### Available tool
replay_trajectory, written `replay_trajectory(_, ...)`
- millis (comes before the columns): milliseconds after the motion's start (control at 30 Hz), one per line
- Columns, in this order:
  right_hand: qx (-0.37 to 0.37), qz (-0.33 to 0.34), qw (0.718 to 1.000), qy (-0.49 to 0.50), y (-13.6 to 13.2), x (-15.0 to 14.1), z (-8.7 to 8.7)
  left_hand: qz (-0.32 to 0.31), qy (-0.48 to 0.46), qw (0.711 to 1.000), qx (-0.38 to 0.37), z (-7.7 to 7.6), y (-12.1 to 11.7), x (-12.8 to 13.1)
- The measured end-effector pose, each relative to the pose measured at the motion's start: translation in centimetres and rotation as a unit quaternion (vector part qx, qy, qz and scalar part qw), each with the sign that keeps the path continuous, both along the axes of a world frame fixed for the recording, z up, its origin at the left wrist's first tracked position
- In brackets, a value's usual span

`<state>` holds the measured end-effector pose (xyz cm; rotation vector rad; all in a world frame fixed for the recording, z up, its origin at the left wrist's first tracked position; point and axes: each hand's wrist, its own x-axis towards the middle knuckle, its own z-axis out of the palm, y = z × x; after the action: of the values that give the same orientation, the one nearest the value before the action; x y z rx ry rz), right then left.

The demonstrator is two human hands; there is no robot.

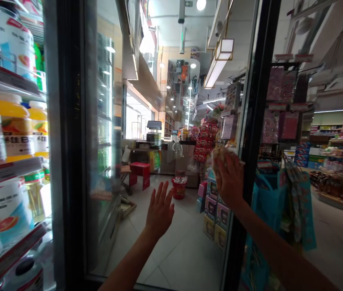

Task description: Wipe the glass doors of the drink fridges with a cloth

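Note:
A glass door [165, 238] in a black frame [71, 161] stands in front of me, beside lit drink shelves. My right hand [229, 184] presses a crumpled, pale brownish cloth [219, 155] towards the pane near the frame's right upright; the cloth is slightly blurred and partly covered by my fingers. Lower and more to the middle, my left hand [159, 212] is raised with its fingers stretched out and nothing in it. Whether its palm touches the glass I cannot tell.
Several bottles [15, 125] fill the shelves on the left. Through the glass I see a red stool [139, 174], a red bucket [179, 188] and stacked boxes [212, 206]. Turquoise bags [266, 198] hang right of the door, with goods displays [341, 161] farther back.

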<state>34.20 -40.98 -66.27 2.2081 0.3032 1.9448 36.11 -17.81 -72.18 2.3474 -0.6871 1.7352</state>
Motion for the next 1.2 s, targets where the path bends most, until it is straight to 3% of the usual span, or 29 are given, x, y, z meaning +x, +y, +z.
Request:
replay_trajectory(33, 0.017, -0.004, 1.0, -0.008, 0.0, 0.0, -0.2, 0.003, 0.001, 1.0, -0.002, 0.0, 0.0, 0.1)
replay_trajectory(67, -0.016, 0.002, 1.0, 0.0, 0.1, -0.1, -1.2, 0.005, 0.002, 1.0, 0.0, -0.1, 0.0, 0.2)
replay_trajectory(167, -0.236, 0.061, 0.967, 0.071, 0.4, -0.6, -5.1, 0.018, 0.003, 1.0, 0.018, -0.6, 0.3, 0.3)
replay_trajectory(200, -0.275, 0.077, 0.954, 0.086, 0.5, -0.6, -5.5, 0.025, 0.004, 0.999, 0.024, -0.8, 0.5, 0.3)
replay_trajectory(267, -0.237, 0.071, 0.964, 0.092, 0.5, -0.4, -4.0, 0.037, 0.005, 0.999, 0.029, -1.1, 0.9, 0.5)
replay_trajectory(367, -0.041, 0.035, 0.998, 0.033, 1.2, 0.5, 1.2, 0.042, 0.003, 0.999, 0.015, -1.2, 1.6, 1.0)
replay_trajectory(400, -0.021, 0.033, 0.999, 0.026, 1.6, 0.8, 2.1, 0.041, 0.004, 0.999, 0.005, -1.1, 1.8, 1.1)
replay_trajectory(467, -0.099, 0.055, 0.992, 0.046, 2.7, 1.0, 1.8, 0.042, 0.007, 0.999, -0.022, -0.9, 2.5, 1.4)
replay_trajectory(533, -0.263, 0.102, 0.956, 0.08, 3.5, 0.9, 0.3, 0.05, 0.013, 0.998, -0.043, -0.6, 3.4, 1.6)
replay_trajectory(600, -0.326, 0.124, 0.933, 0.089, 3.9, 0.9, 0.2, 0.06, 0.018, 0.996, -0.056, -0.2, 4.3, 1.7)
replay_trajectory(633, -0.297, 0.119, 0.944, 0.086, 3.9, 1.0, 1.1, 0.065, 0.022, 0.996, -0.06, -0.1, 4.8, 1.7)
replay_trajectory(700, -0.148, 0.082, 0.983, 0.064, 4.2, 1.3, 3.8, 0.074, 0.03, 0.994, -0.071, 0.2, 5.6, 1.6)
replay_trajectory(767, -0.053, 0.067, 0.995, 0.044, 4.8, 1.6, 5.4, 0.084, 0.034, 0.993, -0.081, 0.5, 6.2, 1.4)
replay_trajectory(833, -0.104, 0.089, 0.989, 0.058, 5.9, 1.9, 4.2, 0.093, 0.03, 0.992, -0.086, 0.6, 6.7, 1.3)
replay_trajectory(933, -0.312, 0.148, 0.934, 0.094, 7.4, 2.4, 0.8, 0.102, 0.018, 0.991, -0.083, 0.7, 7.9, 1.3)
replay_trajectory(967, -0.337, 0.157, 0.924, 0.093, 7.8, 2.6, 0.7, 0.107, 0.015, 0.991, -0.082, 0.7, 8.5, 1.4)
replay_trajectory(1033, -0.277, 0.147, 0.947, 0.075, 8.4, 3.2, 2.4, 0.118, 0.01, 0.989, -0.089, 0.9, 9.8, 1.7)
replay_trajectory(1133, -0.094, 0.111, 0.988, 0.044, 9.9, 3.7, 5.6, 0.134, 0.007, 0.984, -0.115, 1.2, 11.4, 2.3)
replay_trajectory(1200, -0.118, 0.124, 0.984, 0.05, 11.0, 3.7, 4.6, 0.133, 0.008, 0.983, -0.125, 1.3, 12.2, 2.7)
